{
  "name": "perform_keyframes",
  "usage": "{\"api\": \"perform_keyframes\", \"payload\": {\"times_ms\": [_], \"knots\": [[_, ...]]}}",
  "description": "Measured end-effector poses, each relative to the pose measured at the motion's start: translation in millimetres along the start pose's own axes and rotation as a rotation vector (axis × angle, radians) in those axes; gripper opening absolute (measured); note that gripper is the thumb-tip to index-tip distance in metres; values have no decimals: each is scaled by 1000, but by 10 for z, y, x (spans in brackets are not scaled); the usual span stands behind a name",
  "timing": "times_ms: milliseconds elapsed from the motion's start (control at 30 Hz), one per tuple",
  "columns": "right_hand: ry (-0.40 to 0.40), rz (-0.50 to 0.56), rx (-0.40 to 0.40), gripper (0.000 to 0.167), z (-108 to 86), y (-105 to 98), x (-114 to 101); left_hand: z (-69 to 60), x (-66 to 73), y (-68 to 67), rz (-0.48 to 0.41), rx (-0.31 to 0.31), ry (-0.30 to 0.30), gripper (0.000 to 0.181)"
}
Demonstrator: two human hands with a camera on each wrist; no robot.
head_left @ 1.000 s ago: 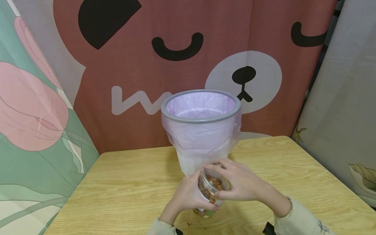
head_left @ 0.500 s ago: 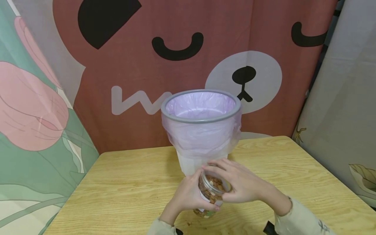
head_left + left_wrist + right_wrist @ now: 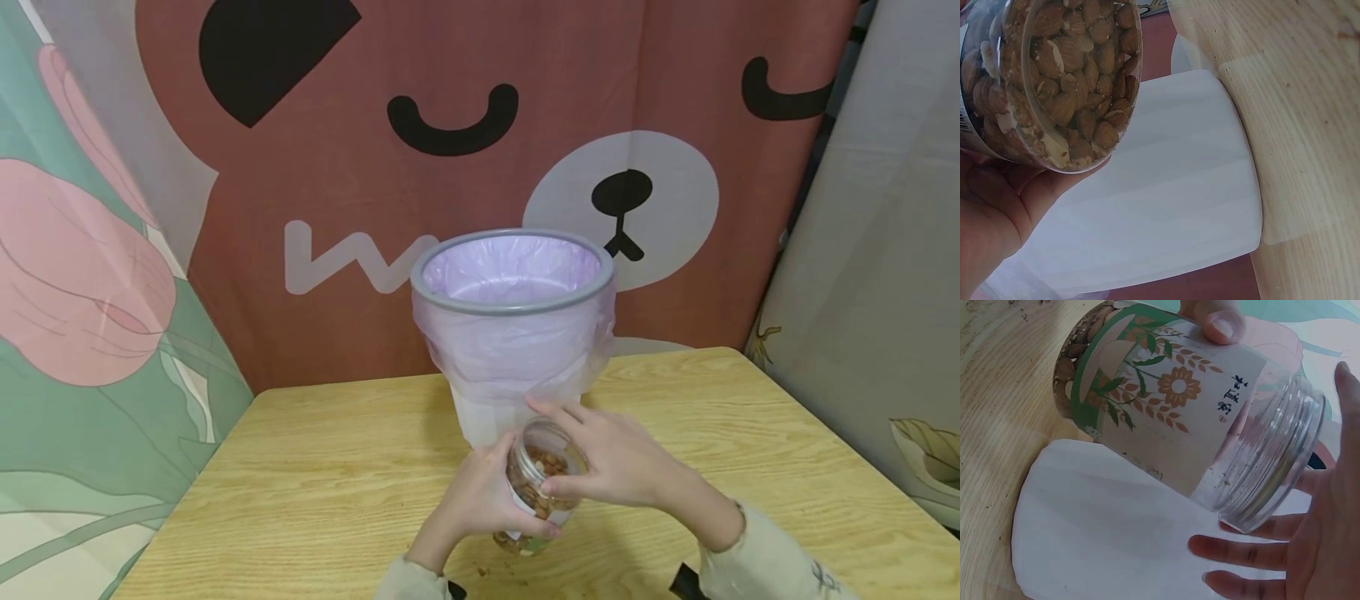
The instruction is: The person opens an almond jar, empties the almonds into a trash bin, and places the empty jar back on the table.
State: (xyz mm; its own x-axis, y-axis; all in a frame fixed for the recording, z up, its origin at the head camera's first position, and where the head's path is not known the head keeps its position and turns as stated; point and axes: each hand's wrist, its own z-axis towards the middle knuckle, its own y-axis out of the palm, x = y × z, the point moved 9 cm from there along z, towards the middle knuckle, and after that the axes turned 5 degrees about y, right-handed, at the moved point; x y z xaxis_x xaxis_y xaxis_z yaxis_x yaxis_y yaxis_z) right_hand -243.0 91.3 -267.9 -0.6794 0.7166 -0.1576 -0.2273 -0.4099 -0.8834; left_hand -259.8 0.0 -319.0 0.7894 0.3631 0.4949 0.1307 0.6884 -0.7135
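My left hand (image 3: 483, 496) grips a clear jar of almonds (image 3: 536, 512) by its side, the jar tilted above the table. Almonds show through its base in the left wrist view, and my left fingers (image 3: 1047, 194) lie along its side. A paper label (image 3: 1172, 394) with flowers wraps the jar in the right wrist view. Its top end (image 3: 1279, 462) is clear and ridged; whether a see-through lid sits on it I cannot tell. Around that end my right hand (image 3: 618, 458) is spread, fingers fairly straight, thumb at the near edge of the rim.
A white bin (image 3: 487, 417) with a grey rim and a purple bag (image 3: 517, 350) stands on the wooden table (image 3: 337, 483) just behind the jar. Small crumbs lie on the table near the jar. A printed bear curtain (image 3: 330, 167) hangs behind.
My right fingers have spread and shifted about the jar's top; the thumb slid outward along the rim and then came back. The left hand and the jar have stayed in place.
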Motion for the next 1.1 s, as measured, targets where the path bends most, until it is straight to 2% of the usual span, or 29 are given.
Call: {"api": "perform_keyframes", "payload": {"times_ms": [133, 267, 400, 600, 1100], "knots": [[23, -67, -28, 80, 8, 38, -11, -4, 2, 2, -3, -6, -6, 83], [25, -79, -32, 80, 5, 48, -18, -5, -5, 9, -3, -7, -11, 81], [35, -64, -54, 78, 4, 65, -16, -8, -29, 20, 13, -9, -27, 79], [8, -56, -73, 80, 10, 66, -37, -12, -44, 49, 37, -21, -28, 83], [-33, 15, -127, 77, 4, 92, -61, -21, -52, 70, 42, -42, -47, 89]]}}
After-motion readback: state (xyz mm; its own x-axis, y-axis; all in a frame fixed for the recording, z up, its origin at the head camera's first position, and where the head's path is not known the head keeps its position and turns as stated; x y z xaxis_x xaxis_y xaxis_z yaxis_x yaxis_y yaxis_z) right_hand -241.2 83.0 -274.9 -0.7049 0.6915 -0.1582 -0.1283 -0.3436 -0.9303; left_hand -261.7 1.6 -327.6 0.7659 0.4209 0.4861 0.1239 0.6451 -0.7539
